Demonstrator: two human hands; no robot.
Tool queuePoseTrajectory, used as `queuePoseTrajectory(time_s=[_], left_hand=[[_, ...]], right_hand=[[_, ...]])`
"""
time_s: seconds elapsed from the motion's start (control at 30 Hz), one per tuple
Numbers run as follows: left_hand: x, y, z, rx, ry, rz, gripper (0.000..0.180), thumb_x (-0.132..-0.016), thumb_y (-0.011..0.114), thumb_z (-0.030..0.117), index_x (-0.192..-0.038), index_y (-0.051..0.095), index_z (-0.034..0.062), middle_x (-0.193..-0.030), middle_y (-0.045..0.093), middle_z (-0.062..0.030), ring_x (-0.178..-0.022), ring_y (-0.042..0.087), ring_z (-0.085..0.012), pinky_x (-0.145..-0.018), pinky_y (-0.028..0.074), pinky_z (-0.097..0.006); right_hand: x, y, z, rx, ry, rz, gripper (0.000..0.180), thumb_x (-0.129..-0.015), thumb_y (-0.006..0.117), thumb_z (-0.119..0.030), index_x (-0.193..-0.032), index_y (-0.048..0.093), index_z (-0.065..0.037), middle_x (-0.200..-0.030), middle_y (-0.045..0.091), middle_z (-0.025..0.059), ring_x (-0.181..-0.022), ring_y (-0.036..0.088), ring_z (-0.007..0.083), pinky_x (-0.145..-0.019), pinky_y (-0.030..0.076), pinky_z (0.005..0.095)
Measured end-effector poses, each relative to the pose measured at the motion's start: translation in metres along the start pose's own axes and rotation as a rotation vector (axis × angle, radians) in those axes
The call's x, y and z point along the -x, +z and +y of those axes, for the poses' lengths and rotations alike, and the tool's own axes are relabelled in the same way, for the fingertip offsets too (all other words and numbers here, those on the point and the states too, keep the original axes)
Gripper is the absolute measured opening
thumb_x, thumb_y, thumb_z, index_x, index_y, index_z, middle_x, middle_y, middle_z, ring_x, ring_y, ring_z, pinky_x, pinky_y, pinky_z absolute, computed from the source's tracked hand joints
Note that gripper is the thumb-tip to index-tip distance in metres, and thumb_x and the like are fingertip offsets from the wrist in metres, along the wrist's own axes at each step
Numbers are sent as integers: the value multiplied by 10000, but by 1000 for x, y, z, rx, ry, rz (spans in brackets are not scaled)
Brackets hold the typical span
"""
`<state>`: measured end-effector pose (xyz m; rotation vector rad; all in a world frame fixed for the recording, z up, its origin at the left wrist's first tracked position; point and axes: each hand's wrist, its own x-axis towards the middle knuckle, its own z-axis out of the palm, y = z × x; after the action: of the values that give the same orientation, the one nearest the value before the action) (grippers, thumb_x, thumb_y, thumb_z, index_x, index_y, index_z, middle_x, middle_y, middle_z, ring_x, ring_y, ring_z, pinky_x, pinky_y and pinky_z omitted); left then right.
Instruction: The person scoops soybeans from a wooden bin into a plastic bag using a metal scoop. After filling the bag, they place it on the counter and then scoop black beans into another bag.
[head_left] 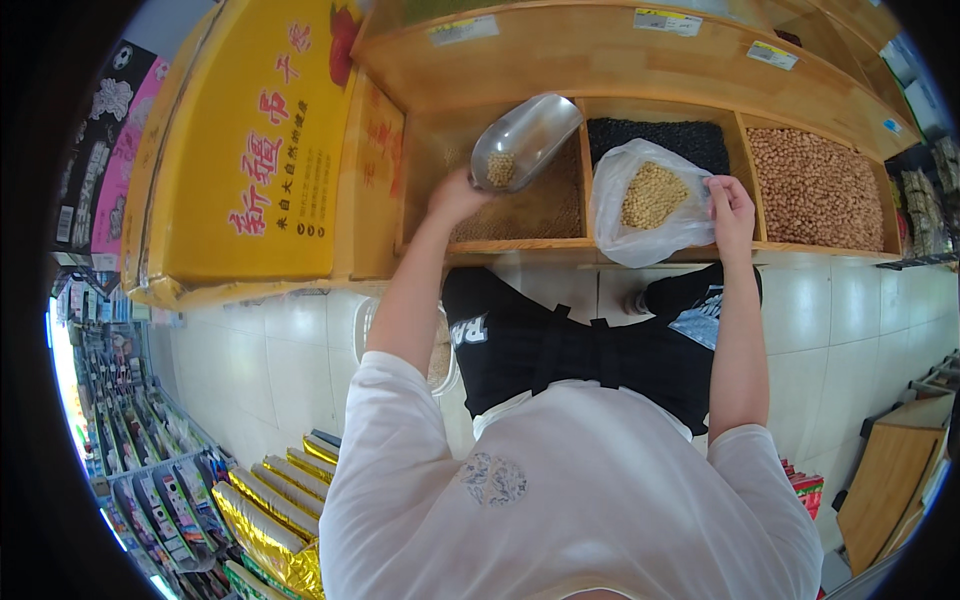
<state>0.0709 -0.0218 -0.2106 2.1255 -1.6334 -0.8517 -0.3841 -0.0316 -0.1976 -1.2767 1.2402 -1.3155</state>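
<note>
Metal scoop [540, 130] and translucent plastic bag [655, 246] held above a divided wooden bin [520, 244].
Left hand [457, 196]: fingers closed on the scoop's rear end, handle hidden from me; pale beans [500, 168] lie inside, above the left compartment's brown grain [535, 215]. Right hand [735, 205]: thumb and fingers pinch the bag's right rim; the bag, holding similar beans [653, 195], overlaps the middle compartment's black contents [665, 135].

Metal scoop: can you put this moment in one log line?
left hand: holds metal scoop, pale beans inside | right hand: pinches plastic bag, more beans inside
</note>
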Motion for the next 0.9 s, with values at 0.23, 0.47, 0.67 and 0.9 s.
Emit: queuePoseTrajectory(time_s=[0.23,0.47,0.67,0.9], left_hand=[[50,-75,92,153,355,-97,350,-758,821,42,-1068,660,25,-958,724,-85,-913,680,-181,-814,525,-327],[117,-81,198,-525,476,-25,364,-731,857,210,-988,663,38,-908,727,-201,-909,707,-380,-775,555,-458],[124,-69,228,-670,443,7,300,-768,830,193,-969,664,45,-884,730,-176,-903,712,-380,-782,561,-479],[132,-119,199,-555,454,77,318,-764,838,166,-1014,677,53,-907,745,-158,-864,711,-364,-762,546,-449]], right_hand=[[0,-3,1,-45,8,0,156,-1041,620,-172,-1011,692,-37,-702,547,-67,-616,462,16,-564,344,184],[-1,-4,0,-102,5,22,159,-1039,622,-169,-1010,702,-35,-696,540,-66,-615,458,12,-562,345,185],[0,-5,-2,-88,8,28,155,-1037,619,-160,-1008,705,-34,-695,539,-67,-609,456,12,-560,344,184],[0,-5,0,-104,3,46,158,-1040,616,-161,-1006,704,-34,-690,537,-67,-607,454,13,-555,343,185]])
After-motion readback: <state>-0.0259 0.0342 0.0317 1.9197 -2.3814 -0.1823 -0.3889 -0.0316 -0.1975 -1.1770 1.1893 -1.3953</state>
